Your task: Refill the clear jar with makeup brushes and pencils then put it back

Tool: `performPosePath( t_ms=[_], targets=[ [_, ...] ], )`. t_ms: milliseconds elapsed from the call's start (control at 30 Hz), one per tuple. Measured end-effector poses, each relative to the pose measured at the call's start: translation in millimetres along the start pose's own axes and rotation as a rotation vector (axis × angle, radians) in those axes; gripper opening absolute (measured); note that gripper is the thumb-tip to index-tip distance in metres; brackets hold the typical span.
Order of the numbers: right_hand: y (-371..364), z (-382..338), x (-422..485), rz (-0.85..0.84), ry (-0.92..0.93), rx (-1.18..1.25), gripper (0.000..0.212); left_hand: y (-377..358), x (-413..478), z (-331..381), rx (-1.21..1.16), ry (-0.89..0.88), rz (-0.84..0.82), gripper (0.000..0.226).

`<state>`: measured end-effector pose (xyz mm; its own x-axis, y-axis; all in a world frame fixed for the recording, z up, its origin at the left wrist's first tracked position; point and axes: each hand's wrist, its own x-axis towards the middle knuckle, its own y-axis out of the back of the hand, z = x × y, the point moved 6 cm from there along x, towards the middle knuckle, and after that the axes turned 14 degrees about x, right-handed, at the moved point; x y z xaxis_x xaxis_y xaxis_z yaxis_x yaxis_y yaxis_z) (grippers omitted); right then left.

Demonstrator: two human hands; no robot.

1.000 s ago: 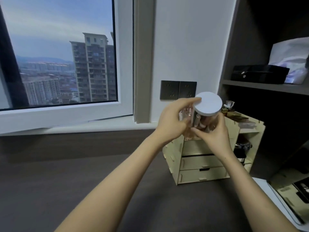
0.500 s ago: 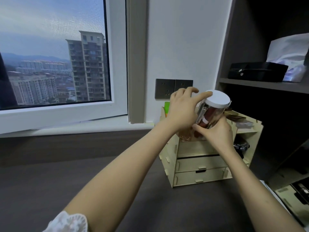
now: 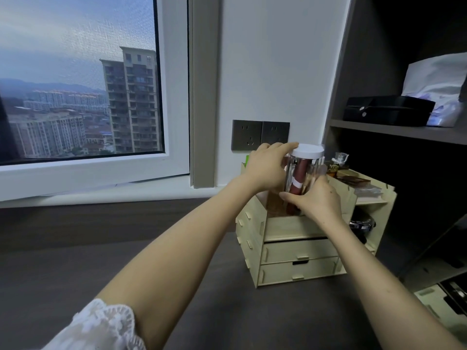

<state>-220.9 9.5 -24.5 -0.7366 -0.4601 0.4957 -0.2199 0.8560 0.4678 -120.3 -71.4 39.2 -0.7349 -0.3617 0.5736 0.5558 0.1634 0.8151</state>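
Note:
A clear jar (image 3: 302, 170) with a white lid (image 3: 310, 150) stands upright in the top left compartment of a pale wooden desk organizer (image 3: 298, 253). Through its wall I see a dark red tube with a white band and several thin sticks. My left hand (image 3: 269, 168) wraps the jar's left side, with fingers reaching up to the lid. My right hand (image 3: 316, 199) cups the jar low on its front right. The jar's base is hidden behind the organizer's wall and my hands.
The organizer has two drawers and holds small bottles and boxes (image 3: 341, 170) on its right side. It stands on a dark desk (image 3: 75, 261) against the wall sockets (image 3: 260, 135). A dark shelf (image 3: 404, 132) to the right carries a black box (image 3: 389, 111). A window is at left.
The jar was tilted and held above the organizer; both hands have turned it upright and lowered it into the top left compartment.

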Motion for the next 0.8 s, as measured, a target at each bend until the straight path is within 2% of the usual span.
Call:
performPosePath(
  t_ms=[67, 200, 367, 533, 633, 733, 800],
  targets=[
    [-2, 5, -1, 0.01, -0.022, -0.028, 0.09, -4, -1, 0, 0.017, -0.007, -0.01, 0.067],
    [-7, 16, -6, -0.006, -0.053, -0.104, 0.079, -11, -3, 0, 0.137, -0.042, 0.006, 0.059],
    [-10, 24, -5, 0.009, -0.057, -0.31, 0.096, -17, -4, -1, 0.344, -0.028, -0.001, 0.056],
    [-8, 25, -12, -0.001, -0.1, -0.27, 0.098, -19, -7, 1, 0.355, -0.005, -0.035, 0.061],
    [8, 5, -29, 0.133, -0.058, -0.247, 0.081, 1, -17, -7, 0.27, 0.055, 0.024, 0.056],
    [21, -27, -57, 0.293, 0.184, -0.169, 0.044, 28, -40, -25, 0.177, 0.113, 0.123, 0.057],
    [17, -45, -73, 0.236, 0.315, 0.033, 0.021, 47, -63, -45, 0.109, 0.161, 0.214, 0.06]
  ],
)
